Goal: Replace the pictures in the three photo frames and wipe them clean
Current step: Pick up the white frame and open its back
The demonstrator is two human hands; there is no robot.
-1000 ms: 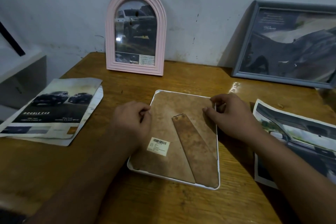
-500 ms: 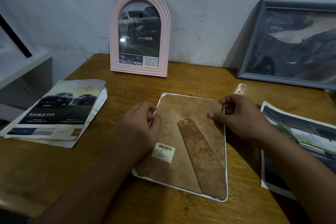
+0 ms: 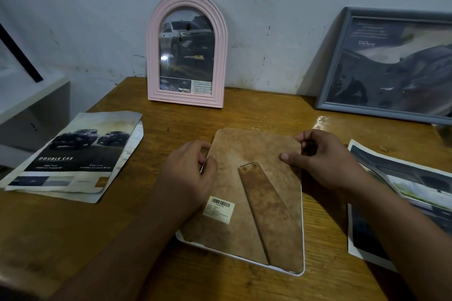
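A wooden table (image 3: 244, 115) fills the view, pushed against a pale, scuffed wall (image 3: 97, 7). The landmark is the white frame (image 3: 234, 260), lying face down in the middle of the table near its front edge.

Far right of the white frame, a grey frame (image 3: 327, 95) leans on the wall with a dark car picture behind its glass. Beyond the white frame and a little left, a pink arched frame (image 3: 151, 61) stands upright against the wall, holding a pickup picture. Left of the white frame, well apart from it, a "DOUBLE CAB" car print (image 3: 80, 151) lies flat on other sheets. Right of the white frame, another car print (image 3: 401, 203) lies flat, partly under the right forearm.

The brown backing board (image 3: 252, 146) sits in the white frame, its far end raised above the rim. A folded stand strip (image 3: 271, 215) runs down the board, with a barcode sticker (image 3: 219, 209) just left of it.

The left hand (image 3: 186, 178) pinches the board's left edge between thumb and curled fingers. The right hand (image 3: 325, 159) grips the right edge, thumb on top of the board, fingers curled at the edge.
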